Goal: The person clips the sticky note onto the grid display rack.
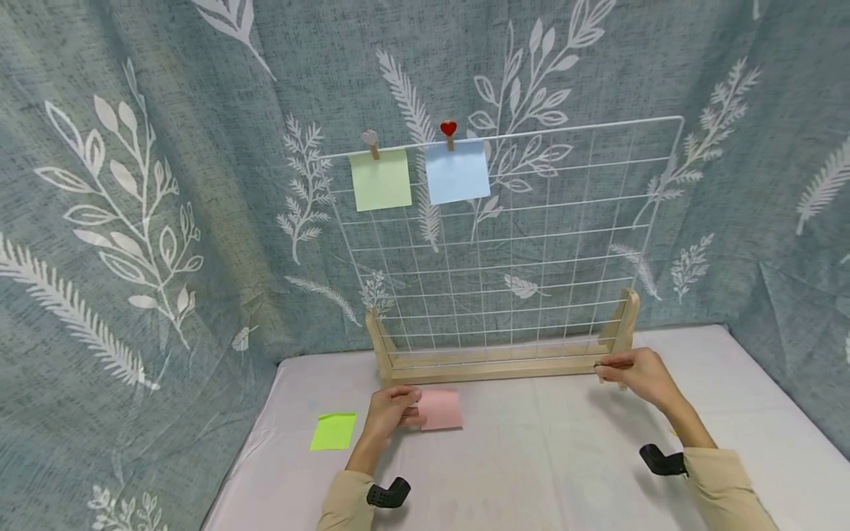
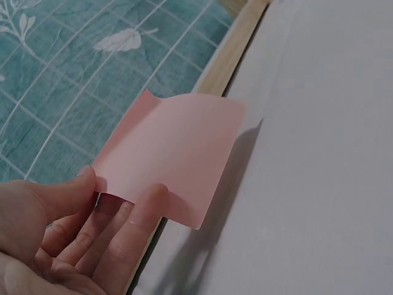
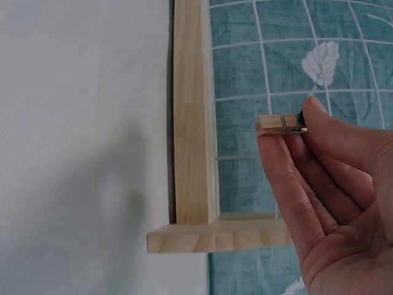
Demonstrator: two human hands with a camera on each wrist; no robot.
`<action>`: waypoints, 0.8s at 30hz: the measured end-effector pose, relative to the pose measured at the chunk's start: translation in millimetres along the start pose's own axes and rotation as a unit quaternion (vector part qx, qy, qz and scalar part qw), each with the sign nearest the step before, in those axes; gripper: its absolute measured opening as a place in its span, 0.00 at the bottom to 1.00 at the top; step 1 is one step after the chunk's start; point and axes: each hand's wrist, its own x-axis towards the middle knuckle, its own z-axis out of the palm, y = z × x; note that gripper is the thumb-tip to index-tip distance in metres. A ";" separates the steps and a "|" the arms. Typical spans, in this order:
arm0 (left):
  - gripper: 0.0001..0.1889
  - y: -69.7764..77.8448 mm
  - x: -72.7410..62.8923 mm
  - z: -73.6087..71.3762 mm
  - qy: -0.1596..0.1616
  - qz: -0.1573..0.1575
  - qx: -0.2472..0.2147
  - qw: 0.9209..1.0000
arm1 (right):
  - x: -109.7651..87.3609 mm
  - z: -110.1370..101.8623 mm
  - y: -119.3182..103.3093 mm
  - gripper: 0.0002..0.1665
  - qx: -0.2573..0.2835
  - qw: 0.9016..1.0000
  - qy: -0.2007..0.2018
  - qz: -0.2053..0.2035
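Pinched by one edge, a pink sticky note is held by my left hand above the table in front of the rack. My right hand holds a small wooden clothespin between thumb and fingers, near the rack's right foot. At the top wire of the white grid rack, a pale green note hangs from a clothespin with a whitish heart. Beside it a light blue note hangs from a clothespin with a red heart.
A bright yellow-green sticky note lies on the white tabletop, left of my left hand. The rack stands on a wooden base with upright side posts. Behind it hangs a teal leaf-patterned curtain.
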 end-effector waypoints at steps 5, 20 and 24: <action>0.15 -0.1 1.2 9.0 -0.008 0.008 0.004 1.000 | 4.5 4.8 -7.0 0.20 -0.012 1.000 0.016 -0.002; 0.15 16.2 11.2 56.6 -0.039 0.025 0.001 0.999 | 17.0 16.6 -26.1 0.18 0.012 0.999 0.032 -0.042; 0.14 19.5 15.8 66.4 -0.042 0.034 -0.006 0.999 | 21.5 15.2 -33.6 0.16 0.002 0.997 0.036 -0.065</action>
